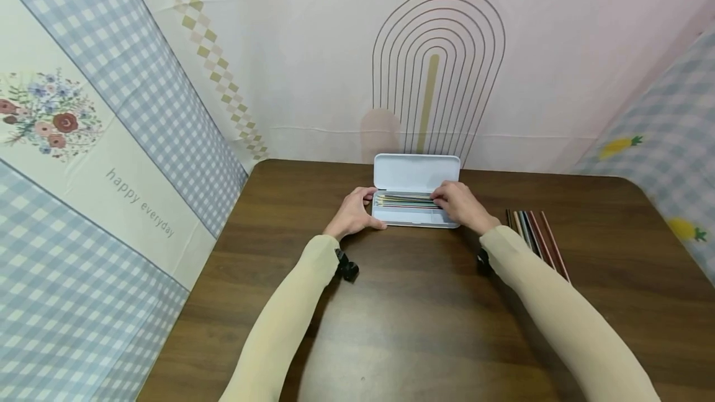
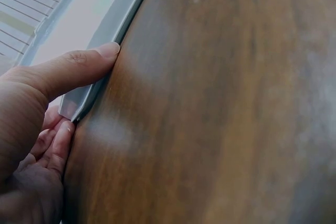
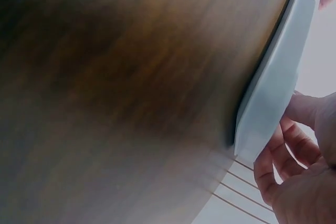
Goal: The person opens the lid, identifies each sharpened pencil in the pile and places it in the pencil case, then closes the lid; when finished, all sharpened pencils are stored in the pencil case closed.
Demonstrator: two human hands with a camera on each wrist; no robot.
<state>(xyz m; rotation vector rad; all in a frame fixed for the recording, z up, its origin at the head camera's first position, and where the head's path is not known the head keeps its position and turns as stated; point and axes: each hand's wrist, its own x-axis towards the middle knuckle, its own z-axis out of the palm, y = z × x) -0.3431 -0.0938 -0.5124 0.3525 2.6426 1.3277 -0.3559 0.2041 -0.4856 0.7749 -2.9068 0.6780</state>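
Observation:
A pale pencil tin lies on the table with its lid raised at the back. Several colored pencils lie lengthwise inside it. My left hand holds the tin's left end. In the left wrist view, the thumb presses along the front edge and the fingers wrap the corner. Over the right part of the tin, my right hand pinches the end of a pencil with curled fingers. The tin's wall hides those fingertips in the right wrist view.
Several more colored pencils lie side by side on the brown wooden table, right of the tin and partly behind my right sleeve. A patterned cloth hangs directly behind the table's back edge.

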